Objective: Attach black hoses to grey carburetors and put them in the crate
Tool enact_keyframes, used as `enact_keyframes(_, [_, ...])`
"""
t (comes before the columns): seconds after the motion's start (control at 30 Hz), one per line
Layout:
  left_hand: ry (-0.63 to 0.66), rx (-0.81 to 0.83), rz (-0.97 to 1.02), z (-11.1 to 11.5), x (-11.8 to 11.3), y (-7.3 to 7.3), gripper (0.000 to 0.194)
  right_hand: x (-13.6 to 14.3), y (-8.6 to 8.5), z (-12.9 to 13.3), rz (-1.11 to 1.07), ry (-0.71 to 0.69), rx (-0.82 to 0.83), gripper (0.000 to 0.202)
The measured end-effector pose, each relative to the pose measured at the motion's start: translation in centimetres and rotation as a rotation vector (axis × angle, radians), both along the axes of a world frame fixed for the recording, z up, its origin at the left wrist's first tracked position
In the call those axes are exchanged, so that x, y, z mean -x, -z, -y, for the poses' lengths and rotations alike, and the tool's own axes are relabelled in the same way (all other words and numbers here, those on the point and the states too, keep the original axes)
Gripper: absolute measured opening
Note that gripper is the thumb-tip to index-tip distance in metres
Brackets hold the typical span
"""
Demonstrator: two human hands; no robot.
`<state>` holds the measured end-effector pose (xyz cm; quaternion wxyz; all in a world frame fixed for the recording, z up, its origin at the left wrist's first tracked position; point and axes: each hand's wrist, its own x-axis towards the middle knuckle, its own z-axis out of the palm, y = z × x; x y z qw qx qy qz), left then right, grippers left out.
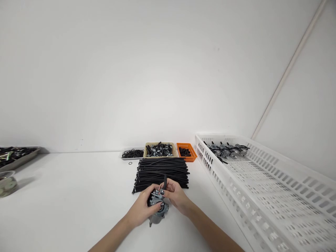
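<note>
The person's left hand (141, 207) is wrapped around a grey metal part (156, 217), its thumb lying across the front beside a round opening. The right hand (176, 194) is closed in a narrow pinch at the top of that part, thumb and fingers around a black tube (165, 181) that stands upright. Whether the tube is already fixed to the metal cannot be told, as the fingers cover its lower end. The metal part is held over the near side of the white table (78, 203), just in front of a broad stack of black hoses (162, 168) laid crosswise

Behind the hoses, three small containers sit side by side near the wall: a pale tray (124, 159) of thin black rings on the left, a beige tray (160, 143) of mixed metal and black pieces in the middle, and an orange basket (190, 159) of small black pieces on the right. One loose ring (128, 163) lies before the pale tray. To the right, a long white crate (231, 182) holds several metal assemblies (223, 151) with black tubes at its far end. At the left edge are a shallow metal tray (19, 162) and a round clear container (7, 188)
</note>
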<state>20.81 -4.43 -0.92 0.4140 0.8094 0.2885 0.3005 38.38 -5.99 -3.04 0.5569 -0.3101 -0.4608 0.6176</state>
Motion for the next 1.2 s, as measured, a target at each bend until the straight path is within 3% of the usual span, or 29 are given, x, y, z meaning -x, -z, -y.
enact_keyframes(0.33, [-0.005,0.022,-0.013,0.4,-0.1,-0.8,0.037,-0.1,-0.6,0.4,0.040,-0.040,-0.029,0.024])
enact_keyframes(0.7, [0.010,0.010,-0.006,0.2,-0.1,-0.5,0.030,-1.4,-0.9,0.3,-0.010,-0.196,-0.063,0.033])
enact_keyframes(1.2, [-0.015,0.020,-0.015,0.2,-0.3,-0.2,0.037,-1.1,-1.3,1.1,0.099,-0.112,0.003,0.026])
